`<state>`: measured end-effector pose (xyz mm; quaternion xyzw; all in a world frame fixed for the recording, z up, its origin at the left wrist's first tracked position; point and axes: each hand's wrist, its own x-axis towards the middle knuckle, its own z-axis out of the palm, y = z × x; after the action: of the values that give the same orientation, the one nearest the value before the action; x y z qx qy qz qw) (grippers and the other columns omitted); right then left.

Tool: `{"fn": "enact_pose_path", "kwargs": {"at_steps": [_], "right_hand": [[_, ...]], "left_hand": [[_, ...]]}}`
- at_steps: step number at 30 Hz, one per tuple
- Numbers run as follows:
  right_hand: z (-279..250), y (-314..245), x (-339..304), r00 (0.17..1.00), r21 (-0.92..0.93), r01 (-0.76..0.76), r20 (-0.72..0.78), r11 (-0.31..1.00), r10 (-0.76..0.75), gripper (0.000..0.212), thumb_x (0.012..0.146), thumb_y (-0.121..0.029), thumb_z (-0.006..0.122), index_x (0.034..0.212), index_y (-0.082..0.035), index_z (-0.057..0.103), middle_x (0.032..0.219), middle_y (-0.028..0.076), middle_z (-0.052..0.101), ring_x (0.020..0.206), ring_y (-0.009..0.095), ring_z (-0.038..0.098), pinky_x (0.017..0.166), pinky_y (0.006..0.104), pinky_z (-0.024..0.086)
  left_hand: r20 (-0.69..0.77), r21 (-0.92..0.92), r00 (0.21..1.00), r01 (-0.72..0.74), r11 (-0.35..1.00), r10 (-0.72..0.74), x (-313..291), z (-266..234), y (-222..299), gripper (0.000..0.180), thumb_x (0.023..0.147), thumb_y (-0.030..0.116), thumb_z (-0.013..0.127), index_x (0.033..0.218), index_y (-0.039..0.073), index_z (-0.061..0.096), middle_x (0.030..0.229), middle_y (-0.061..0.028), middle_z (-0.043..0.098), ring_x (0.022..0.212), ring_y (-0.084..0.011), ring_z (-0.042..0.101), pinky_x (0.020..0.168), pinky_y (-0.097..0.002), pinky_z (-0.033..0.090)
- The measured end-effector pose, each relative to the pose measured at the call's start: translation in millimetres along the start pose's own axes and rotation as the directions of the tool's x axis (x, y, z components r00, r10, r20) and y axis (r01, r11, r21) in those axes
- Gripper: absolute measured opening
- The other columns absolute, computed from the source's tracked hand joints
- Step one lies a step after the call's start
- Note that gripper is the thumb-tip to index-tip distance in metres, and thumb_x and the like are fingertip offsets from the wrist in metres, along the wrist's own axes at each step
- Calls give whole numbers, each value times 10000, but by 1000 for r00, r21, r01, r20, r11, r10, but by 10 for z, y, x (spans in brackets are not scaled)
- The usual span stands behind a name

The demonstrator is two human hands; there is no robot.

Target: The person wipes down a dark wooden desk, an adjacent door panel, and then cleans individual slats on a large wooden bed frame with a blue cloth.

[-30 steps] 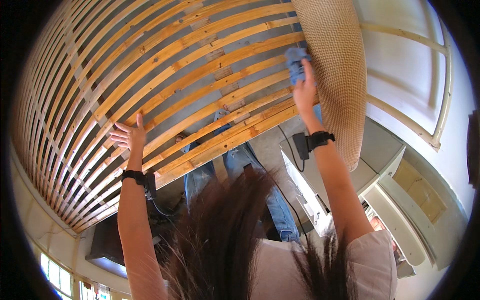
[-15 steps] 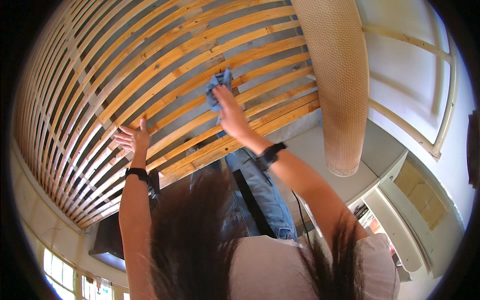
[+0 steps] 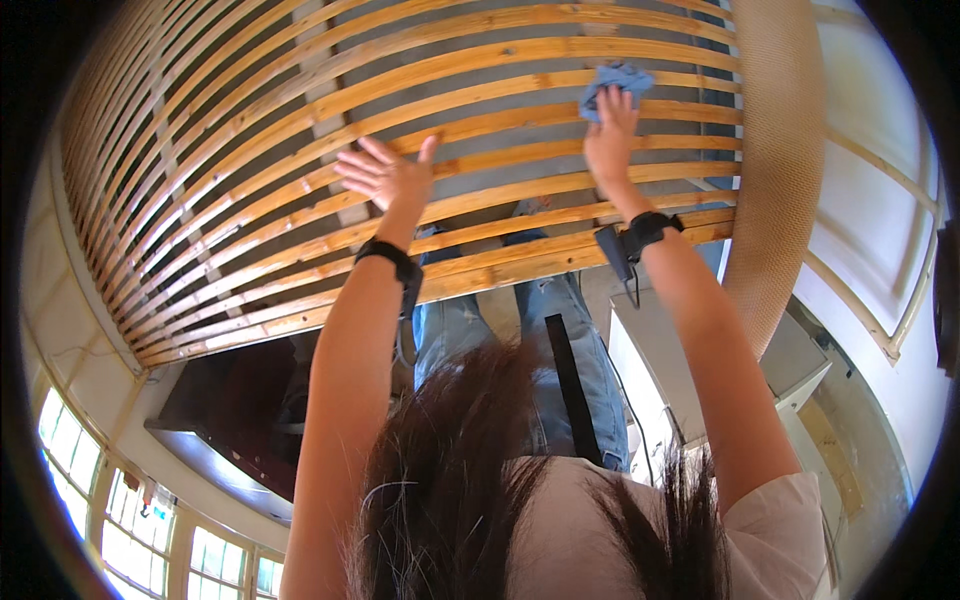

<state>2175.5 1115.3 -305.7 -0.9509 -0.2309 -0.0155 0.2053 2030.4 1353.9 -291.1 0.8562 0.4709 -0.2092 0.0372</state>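
Observation:
A wooden slatted bed base (image 3: pixel 470 125) spreads out in front of me, its pale brown slats running across with gaps between them. My right hand (image 3: pixel 610 145) is on a crumpled blue cloth (image 3: pixel 616 84), pressing it against the slats toward the right end. The fingers lie over the cloth and partly hide it. Over the slats further left is my left hand (image 3: pixel 388 180), fingers spread and holding nothing. Whether its palm touches the wood I cannot tell. Each wrist wears a black band.
A rolled woven mat (image 3: pixel 775 150) lies along the right end of the slats. Beyond it stands a pale rail frame (image 3: pixel 860 290) by the white wall. A grey-topped cabinet (image 3: pixel 680 350) is at my right, a dark glossy surface (image 3: pixel 230 420) at lower left.
My right hand has moved with the cloth to the right and farther away. The left hand has also shifted right and away from me. The whole view has turned.

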Motion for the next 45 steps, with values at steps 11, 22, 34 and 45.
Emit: {"fn": "enact_pose_path", "kwargs": {"at_steps": [11, 22, 34, 45], "right_hand": [[657, -2532, -342, 934, 569, 50, 266, 821, -240, 468, 715, 73, 463, 1172, -28, 471, 1282, 164, 392, 1225, 354, 299, 1005, 447, 255], [755, -3044, 33, 559, 95, 705, 537, 703, -632, 580, 715, 102, 477, 1255, -96, 406, 1369, 28, 310, 1271, 231, 261, 1037, 372, 286], [-111, -1537, -529, 886, -72, 309, 384, 948, -260, 497, 764, 61, 410, 1256, 11, 361, 1330, 169, 334, 1204, 327, 338, 1010, 366, 270], [407, -2900, -2041, 682, 207, 497, 506, 842, -528, 498, 747, -67, 479, 1238, -55, 398, 1342, 69, 327, 1261, 241, 266, 1047, 383, 215]], "left_hand": [[-345, -367, 820, -565, 739, 456, 135, -209, -1412, 587, 821, 255, 497, 1292, -13, 269, 1327, -214, 295, 1260, -330, 246, 1042, -439, 176], [-293, -170, 885, -422, 891, 363, 300, 153, -2331, 761, 841, 454, 433, 1326, -60, 150, 1384, -259, 113, 1299, -360, 105, 1064, -427, 99], [-341, -138, 857, -451, 882, 385, 303, 192, -2322, 758, 851, 472, 406, 1317, -73, 158, 1373, -274, 126, 1287, -385, 120, 1059, -438, 107], [-414, -201, 768, -601, 774, 489, -197, 155, -2113, 659, 837, 321, 491, 1304, -58, 222, 1364, -253, 194, 1280, -367, 176, 1046, -447, 155]]}}
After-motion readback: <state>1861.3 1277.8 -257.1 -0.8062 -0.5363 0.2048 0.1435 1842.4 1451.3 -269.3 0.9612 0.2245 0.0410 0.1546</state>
